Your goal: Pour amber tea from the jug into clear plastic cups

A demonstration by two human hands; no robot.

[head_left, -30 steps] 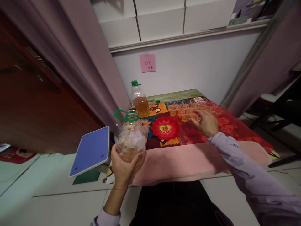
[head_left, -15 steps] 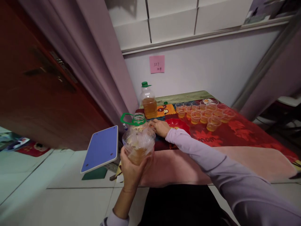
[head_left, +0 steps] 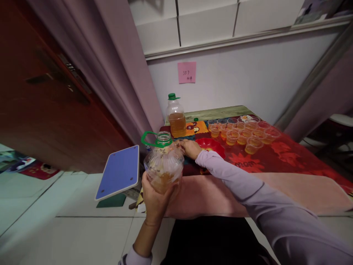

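My left hand (head_left: pixel 156 197) is wrapped round the lower body of a clear plastic jug (head_left: pixel 162 160). The jug has a green carrying ring and an uncapped neck, with amber liquid low inside. Just behind the jug's right shoulder is my right hand (head_left: pixel 191 148), its fingers pressed together. What those fingertips hold, if anything, is hard to make out. A red scalloped dish (head_left: pixel 216 145) lies right beside that hand, partly covered by my sleeve. Behind the open jug stands a second jug (head_left: pixel 177 123), green-capped and holding amber liquid.
Several clear cups (head_left: pixel 233 137) of amber liquid stand grouped on the red patterned tablecloth (head_left: pixel 289 162). A loose green cap (head_left: pixel 196 119) lies near the wall. A blue-topped stool or board (head_left: pixel 118 171) is left of the table. A pink cloth (head_left: pixel 261 195) covers the near edge.
The view has shifted slightly, so the table and wall sit a little differently. Both hands keep nearly the same places, the left still round the jug.
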